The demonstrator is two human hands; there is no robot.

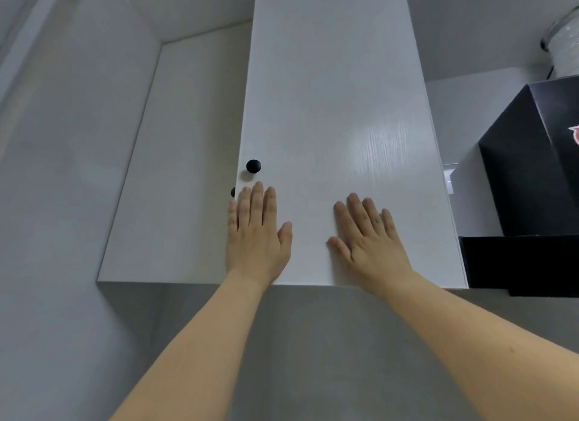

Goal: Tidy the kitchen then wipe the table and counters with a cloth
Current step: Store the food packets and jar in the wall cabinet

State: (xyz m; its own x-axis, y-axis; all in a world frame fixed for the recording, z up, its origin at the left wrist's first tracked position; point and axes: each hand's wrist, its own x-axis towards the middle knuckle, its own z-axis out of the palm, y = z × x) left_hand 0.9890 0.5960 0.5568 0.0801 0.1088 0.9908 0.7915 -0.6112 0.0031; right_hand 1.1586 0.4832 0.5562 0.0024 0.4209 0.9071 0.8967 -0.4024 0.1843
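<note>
Both flat, open hands, left hand (255, 232) and right hand (369, 242), press the rigid, smooth cabinet door (329, 107) (nothing gripped); take hold at the black knob (253, 166).

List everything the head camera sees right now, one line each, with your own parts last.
cabinet door: 1, white, centre, both palms flat against its lower part
left cabinet door: 1, white, left of it, set further back
knobs: 2, black, one on the centre door above the left hand, one half hidden at that door's left edge
range hood: 1, black, right edge
duct: 1, silvery, top right above the hood
left hand: 1, fingers straight
right hand: 1, fingers spread
</note>
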